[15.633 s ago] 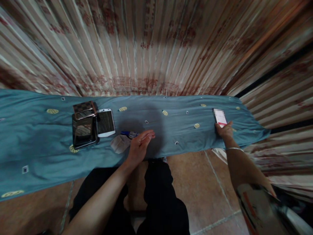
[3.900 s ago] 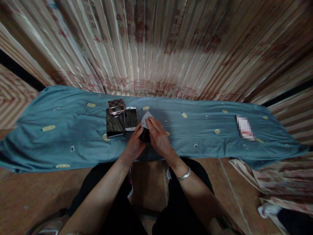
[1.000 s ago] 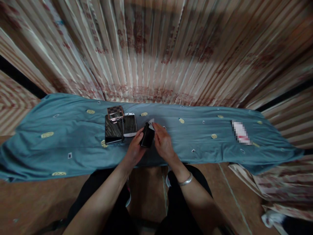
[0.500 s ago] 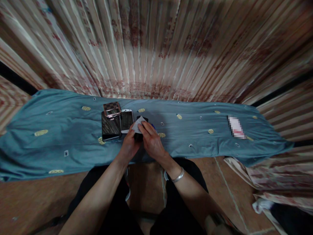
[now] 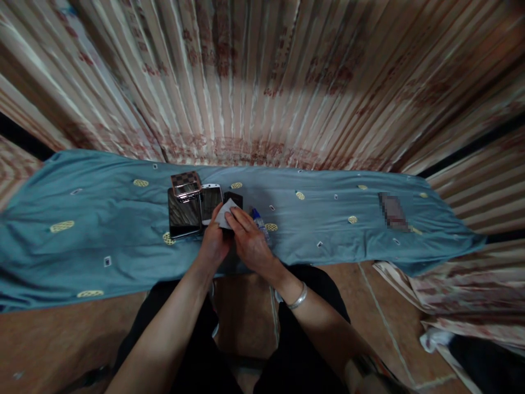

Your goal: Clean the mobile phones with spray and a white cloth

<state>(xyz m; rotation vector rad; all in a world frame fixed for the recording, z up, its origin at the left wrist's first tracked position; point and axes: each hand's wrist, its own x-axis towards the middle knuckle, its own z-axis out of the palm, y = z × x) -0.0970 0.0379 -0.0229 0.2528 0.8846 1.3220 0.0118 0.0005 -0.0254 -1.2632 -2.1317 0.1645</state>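
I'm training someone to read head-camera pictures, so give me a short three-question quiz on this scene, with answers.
1. Multiple choice: what lies between the fingers of the right hand and the dark device?
a) a brush
b) a pale cloth
c) a spoon

2. True or false: as pictured, the white phone lies to the right of the checkered item.

3. Fill in: the blue bottle lies nearest to the person's own ____ hand.

Key: 1. b; 2. true; 3. right.
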